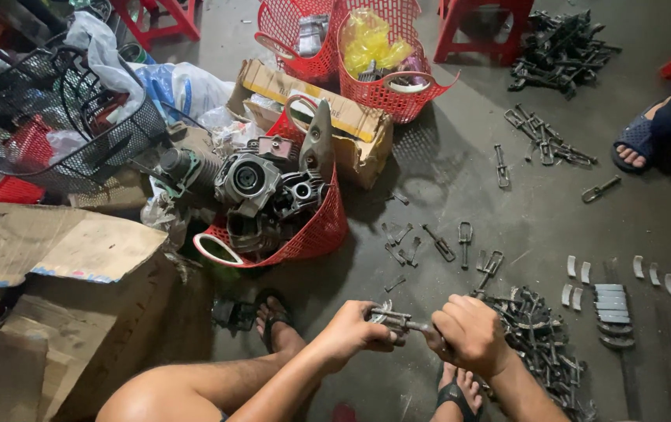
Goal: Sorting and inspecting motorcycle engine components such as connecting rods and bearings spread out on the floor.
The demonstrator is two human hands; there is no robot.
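My left hand [353,331] grips one end of a small grey metal bracket assembly [392,319], and my right hand [470,334] closes round its other end, low in the head view. Both hands hover above the dark concrete floor, between my two sandalled feet. A heap of similar dark metal clips [542,344] lies just right of my right hand. Loose clips [445,246] are scattered on the floor beyond my hands.
A tipped red mesh basket [316,230] holds engine parts. Cardboard boxes [62,258] stand at left, a black wire basket [62,133] behind. Two red baskets [386,90] sit at the back. Curved pale metal pieces [613,301] lie at right. Another person's sandalled foot [644,141] rests at far right.
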